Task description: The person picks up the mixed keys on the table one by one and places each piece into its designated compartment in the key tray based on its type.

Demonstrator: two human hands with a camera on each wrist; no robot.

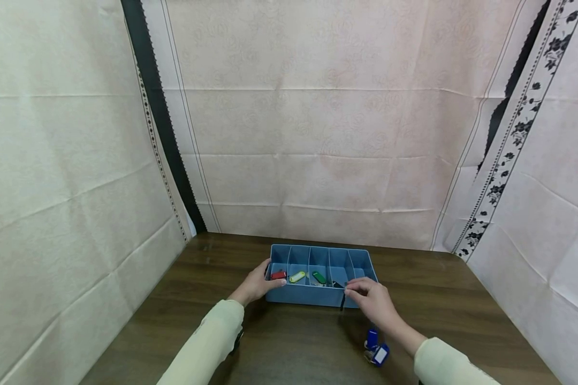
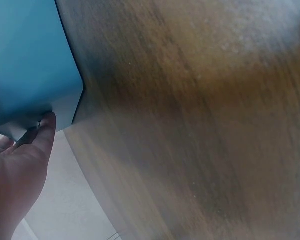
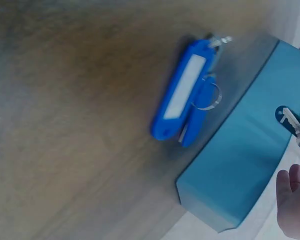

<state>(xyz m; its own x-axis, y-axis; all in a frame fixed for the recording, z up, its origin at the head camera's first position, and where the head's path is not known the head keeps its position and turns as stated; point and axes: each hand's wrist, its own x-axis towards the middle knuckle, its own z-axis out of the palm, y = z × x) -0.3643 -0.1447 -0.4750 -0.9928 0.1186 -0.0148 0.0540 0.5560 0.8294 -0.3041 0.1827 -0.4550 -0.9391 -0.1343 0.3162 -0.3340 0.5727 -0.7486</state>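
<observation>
A blue divided tray (image 1: 298, 294) sits on the table, its left end gripped by my left hand (image 1: 255, 283). The left wrist view shows fingers of that hand (image 2: 22, 167) against the tray's end wall (image 2: 65, 105). Above the tray's front right, my right hand (image 1: 373, 299) pinches a key with a dark tag (image 1: 343, 300) hanging below the fingers. That key (image 3: 296, 125) shows in front of the tray's side in the right wrist view. In separate compartments lie a red key tag (image 1: 278, 275), a yellow one (image 1: 297, 277), a green one (image 1: 319, 277) and a dark item (image 1: 337, 284).
Two blue key tags with keys (image 1: 378, 350) lie on the brown wooden table (image 1: 289, 342), in front of the tray and near my right forearm. Pale cloth (image 1: 294, 133) hangs behind the table and at both sides.
</observation>
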